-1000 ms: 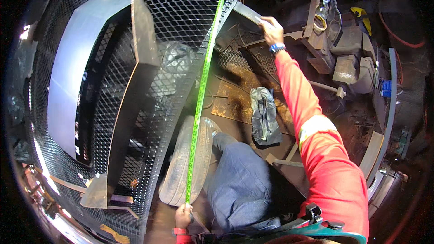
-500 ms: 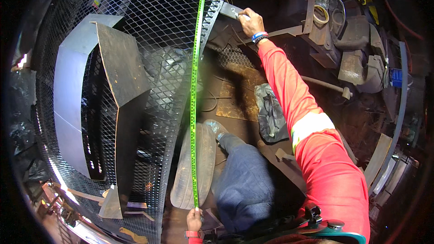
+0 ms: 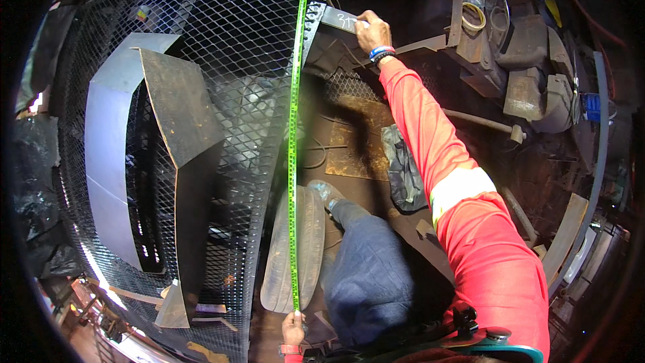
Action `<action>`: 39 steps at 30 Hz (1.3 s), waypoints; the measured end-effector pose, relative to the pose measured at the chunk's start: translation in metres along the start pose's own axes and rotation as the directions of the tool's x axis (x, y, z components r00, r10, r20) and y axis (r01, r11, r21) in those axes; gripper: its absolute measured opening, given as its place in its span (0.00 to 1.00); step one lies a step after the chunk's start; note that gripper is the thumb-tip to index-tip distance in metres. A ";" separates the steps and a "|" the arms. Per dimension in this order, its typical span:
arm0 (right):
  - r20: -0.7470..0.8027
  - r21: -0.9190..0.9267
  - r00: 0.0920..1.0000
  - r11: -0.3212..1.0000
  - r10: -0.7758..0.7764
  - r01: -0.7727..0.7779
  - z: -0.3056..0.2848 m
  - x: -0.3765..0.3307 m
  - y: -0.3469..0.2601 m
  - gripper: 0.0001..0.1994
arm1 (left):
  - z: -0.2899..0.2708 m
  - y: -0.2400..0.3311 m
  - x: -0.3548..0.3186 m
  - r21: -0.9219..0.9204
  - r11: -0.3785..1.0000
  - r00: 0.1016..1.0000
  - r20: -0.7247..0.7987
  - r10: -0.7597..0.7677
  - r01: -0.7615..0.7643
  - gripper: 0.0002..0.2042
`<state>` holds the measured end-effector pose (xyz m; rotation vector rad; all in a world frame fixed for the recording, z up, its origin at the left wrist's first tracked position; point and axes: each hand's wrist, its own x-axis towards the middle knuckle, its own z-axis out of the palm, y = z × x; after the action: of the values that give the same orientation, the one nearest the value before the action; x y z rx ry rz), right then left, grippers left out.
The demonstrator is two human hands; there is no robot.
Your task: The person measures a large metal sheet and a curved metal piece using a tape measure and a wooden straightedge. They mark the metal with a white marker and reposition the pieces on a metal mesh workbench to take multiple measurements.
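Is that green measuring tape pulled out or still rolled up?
Pulled out: the green tape runs taut and straight from the left hand up along the mesh panel edge near the right hand.

The mesh panel (image 3: pixel 222 60) was expanded metal — dark, open-patterned, matt with dull glints. Bent sheet-metal plates (image 3: pixel 181 134) on it looked smooth, one greyish, one darker and scuffed. The tape measure (image 3: pixel 293 161) along the mesh's edge was glossy yellow-green. The sleeve (image 3: pixel 430 134) was soft red cloth with a pale band — the floor plate (image 3: pixel 356 141) rusty, rough steel.
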<state>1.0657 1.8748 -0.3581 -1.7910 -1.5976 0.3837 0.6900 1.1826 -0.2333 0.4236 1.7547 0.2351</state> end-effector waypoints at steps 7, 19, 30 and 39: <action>-0.003 -0.052 0.998 0.997 0.062 -0.063 -0.002 -0.004 -0.002 0.10 | 0.001 -0.005 -0.002 -0.010 1.000 1.000 0.000 0.007 -0.007 0.15; -0.139 -0.069 0.973 0.978 0.186 -0.197 -0.035 -0.015 -0.003 0.10 | 0.015 -0.025 0.001 -0.070 0.996 0.998 0.017 0.055 -0.054 0.16; 0.368 -0.107 0.775 0.852 0.513 -0.513 -0.138 -0.364 0.062 0.16 | 0.026 -0.052 -0.017 -0.106 0.993 0.991 0.115 0.065 -0.053 0.15; 0.879 0.162 0.324 0.419 0.351 -0.893 -0.160 -0.436 -0.132 0.21 | 0.040 -0.075 -0.054 0.047 0.958 0.948 -0.135 0.288 -0.284 0.17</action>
<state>0.9829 1.4103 -0.2541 -1.6756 -0.7232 2.0937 0.7273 1.0893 -0.2226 0.6973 1.8322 0.4585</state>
